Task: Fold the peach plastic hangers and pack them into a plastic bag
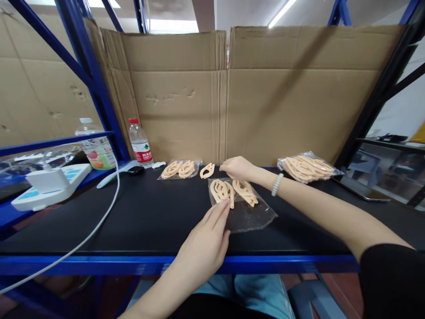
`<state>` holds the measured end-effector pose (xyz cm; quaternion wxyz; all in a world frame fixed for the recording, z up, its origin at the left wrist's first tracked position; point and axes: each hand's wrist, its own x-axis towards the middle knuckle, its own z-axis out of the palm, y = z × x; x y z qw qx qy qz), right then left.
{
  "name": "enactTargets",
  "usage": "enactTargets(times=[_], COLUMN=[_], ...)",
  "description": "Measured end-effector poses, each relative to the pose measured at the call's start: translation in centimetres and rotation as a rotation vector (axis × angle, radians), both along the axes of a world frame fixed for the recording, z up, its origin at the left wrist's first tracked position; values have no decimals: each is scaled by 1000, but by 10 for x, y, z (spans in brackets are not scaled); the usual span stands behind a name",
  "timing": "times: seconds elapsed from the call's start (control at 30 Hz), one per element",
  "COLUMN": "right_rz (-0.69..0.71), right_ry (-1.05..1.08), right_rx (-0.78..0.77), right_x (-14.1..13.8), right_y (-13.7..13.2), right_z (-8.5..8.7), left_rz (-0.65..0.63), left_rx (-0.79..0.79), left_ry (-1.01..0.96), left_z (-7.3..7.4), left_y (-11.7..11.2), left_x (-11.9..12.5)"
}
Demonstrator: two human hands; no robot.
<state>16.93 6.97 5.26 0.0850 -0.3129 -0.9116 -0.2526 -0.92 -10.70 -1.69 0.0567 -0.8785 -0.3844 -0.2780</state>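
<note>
A clear plastic bag (249,220) lies on the black tabletop before me, with beige looped plastic pieces (245,191) in two groups. My left hand (206,241) rests at the bag's near left side, fingers stretched out and fingertips touching the left group. Just beyond the bag's far edge is my right hand (238,168), its fingers curled down and together; whatever they hold, if anything, is hidden. A single loose beige piece (207,171) lies just left of the right hand. Farther left sits another clear bag (181,169) of similar pieces.
A fuller bag of beige pieces (307,167) lies at the back right, beside a flat metallic object (361,191). A red-capped water bottle (140,144) and a black-headed tool (135,170) are at left. A white cable (99,225) crosses the left side near a power strip (71,186). Cardboard (179,102) walls the back.
</note>
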Motion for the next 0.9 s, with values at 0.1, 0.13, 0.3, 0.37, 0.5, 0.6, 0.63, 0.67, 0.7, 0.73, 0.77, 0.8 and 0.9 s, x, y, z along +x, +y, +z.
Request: enactTargets(times=[0.1, 0.13, 0.3, 0.37, 0.5, 0.6, 0.63, 0.67, 0.7, 0.73, 0.77, 0.8, 0.9], right_rz=[50, 56, 27, 7, -43, -94, -110, -125, -138, -144, -146, -151, -136], right_ry=[-4, 10, 73, 73, 64, 56, 56, 58, 63, 77, 87, 101, 238], right_rx=[-137, -171, -309, -331, -334, -327, -321, -314, -302, -271, -241, -214, -114], right_x=[-20, -27, -42, -36, -3, 31, 43, 56, 69, 82, 95, 108, 139], right_y=[44, 55, 83, 84, 74, 57, 50, 42, 35, 27, 19, 11, -18], right_z=[-7, -10, -22, -26, -28, -32, -34, -36, -38, -40, -42, -43, -39], left_rz=[-2, -4, -1, -1, -6, -5, -6, -8, -11, -14, -15, -14, -8], left_rx=[2, 3, 6, 6, 5, 0, -2, -4, -5, -6, -7, -8, -6], left_ry=[7, 9, 23, 32, 38, 12, -1, -12, -18, -17, -12, -4, 2], left_z=[1, 2, 3, 3, 1, 0, 0, 0, 0, 0, 1, 1, 2], left_y=[-1, -2, -3, -3, -1, 0, 0, 0, 0, 0, 0, 0, 0], left_x=[0, 0, -1, -1, 0, 0, 1, 1, 1, 1, 1, 1, 0])
